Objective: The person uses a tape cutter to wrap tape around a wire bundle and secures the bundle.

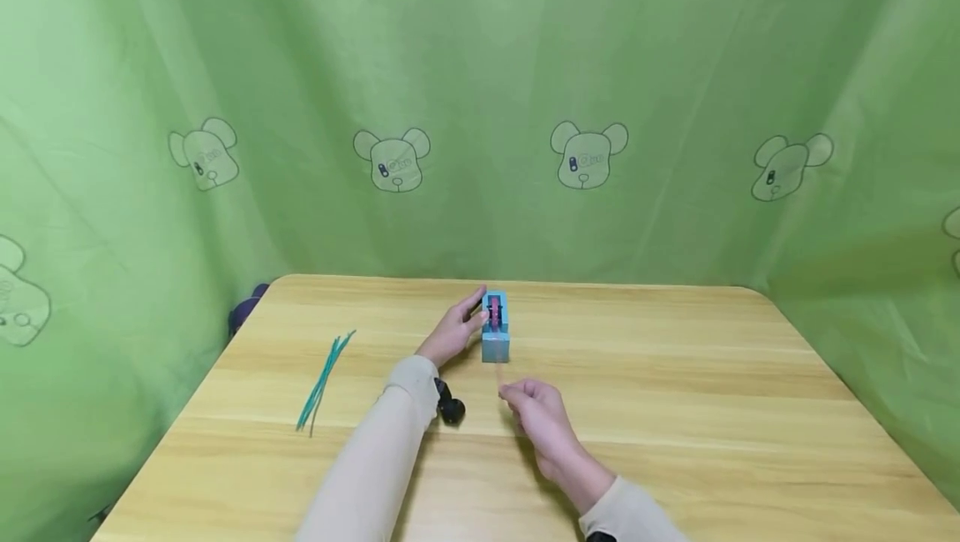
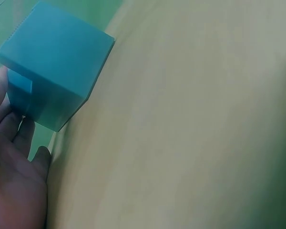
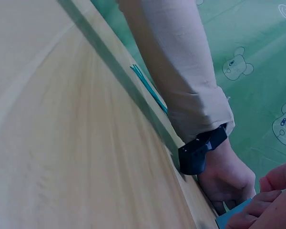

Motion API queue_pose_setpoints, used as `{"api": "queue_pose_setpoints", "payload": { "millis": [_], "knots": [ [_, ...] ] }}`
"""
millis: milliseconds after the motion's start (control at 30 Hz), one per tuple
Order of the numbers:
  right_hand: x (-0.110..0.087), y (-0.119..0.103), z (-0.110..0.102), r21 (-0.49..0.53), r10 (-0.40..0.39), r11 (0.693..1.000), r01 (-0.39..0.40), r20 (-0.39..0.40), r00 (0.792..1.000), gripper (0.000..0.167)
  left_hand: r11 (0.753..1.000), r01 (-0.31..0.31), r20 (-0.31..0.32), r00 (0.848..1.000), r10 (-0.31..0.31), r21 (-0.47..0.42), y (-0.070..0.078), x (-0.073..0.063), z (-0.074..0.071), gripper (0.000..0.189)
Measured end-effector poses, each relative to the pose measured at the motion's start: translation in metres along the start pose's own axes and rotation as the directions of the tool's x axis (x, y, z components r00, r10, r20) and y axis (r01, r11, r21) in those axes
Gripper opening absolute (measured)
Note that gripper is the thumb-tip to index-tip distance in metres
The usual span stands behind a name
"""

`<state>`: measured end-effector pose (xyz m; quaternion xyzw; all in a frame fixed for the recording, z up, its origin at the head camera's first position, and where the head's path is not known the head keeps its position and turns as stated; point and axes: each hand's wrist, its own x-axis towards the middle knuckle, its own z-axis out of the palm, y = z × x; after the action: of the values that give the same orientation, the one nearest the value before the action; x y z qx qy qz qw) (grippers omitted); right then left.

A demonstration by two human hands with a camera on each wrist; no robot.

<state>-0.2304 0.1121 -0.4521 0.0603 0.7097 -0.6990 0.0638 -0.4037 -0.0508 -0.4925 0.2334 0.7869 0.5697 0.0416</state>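
Note:
A blue tape dispenser (image 1: 495, 348) with a pinkish roll (image 1: 495, 313) stands near the middle of the table. My left hand (image 1: 450, 333) holds it from its left side, thumb near the roll. In the left wrist view the dispenser (image 2: 62, 52) looks tilted, with the fingers of the left hand (image 2: 14, 176) against its near end. A thin clear strip of tape (image 1: 500, 375) runs from the dispenser's front towards me. My right hand (image 1: 546, 425) pinches its end between thumb and forefinger. In the right wrist view the right hand (image 3: 271, 205) partly covers the dispenser (image 3: 233, 215).
Several thin teal strips (image 1: 324, 383) lie in a loose bundle on the left of the wooden table (image 1: 675, 375). A black wrist camera (image 1: 452, 410) sticks out from the left sleeve. Green curtains (image 1: 480, 50) with bear heads hang behind and at the sides.

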Motion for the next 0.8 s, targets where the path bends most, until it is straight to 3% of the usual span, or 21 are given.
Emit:
{"api": "queue_pose_setpoints", "payload": {
  "millis": [100, 167, 333, 400, 667, 800],
  "knots": [
    [-0.002, 0.003, 0.002, 0.025, 0.015, 1.000, -0.015, 0.015, 1.000, 0.018, 1.000, 0.009, 0.000, 1.000, -0.009, -0.016, -0.001, 0.000, 0.001, 0.059],
    [-0.002, 0.004, 0.004, 0.035, 0.019, 0.999, -0.019, 0.019, 1.000, 0.016, 1.000, 0.004, 0.002, 1.000, -0.004, -0.027, 0.008, -0.004, 0.001, 0.058],
    [-0.005, 0.005, 0.005, 0.050, 0.030, 0.998, -0.031, 0.015, 0.999, 0.017, 1.000, 0.004, 0.002, 1.000, -0.004, -0.022, 0.006, -0.002, -0.001, 0.059],
    [-0.007, 0.007, 0.004, 0.058, 0.032, 0.998, -0.033, 0.010, 0.999, 0.020, 1.000, 0.012, 0.006, 1.000, -0.012, -0.023, -0.003, 0.002, 0.001, 0.059],
    [-0.008, 0.020, 0.005, 0.085, 0.040, 0.995, -0.045, 0.057, 0.998, 0.018, 0.997, 0.067, 0.007, 0.998, -0.066, -0.031, -0.003, -0.003, 0.003, 0.060],
    [-0.005, 0.021, 0.005, 0.100, 0.031, 0.994, -0.036, 0.056, 0.998, 0.017, 0.998, 0.054, 0.014, 0.998, -0.054, -0.034, 0.000, -0.001, 0.002, 0.060]
  ]
}}
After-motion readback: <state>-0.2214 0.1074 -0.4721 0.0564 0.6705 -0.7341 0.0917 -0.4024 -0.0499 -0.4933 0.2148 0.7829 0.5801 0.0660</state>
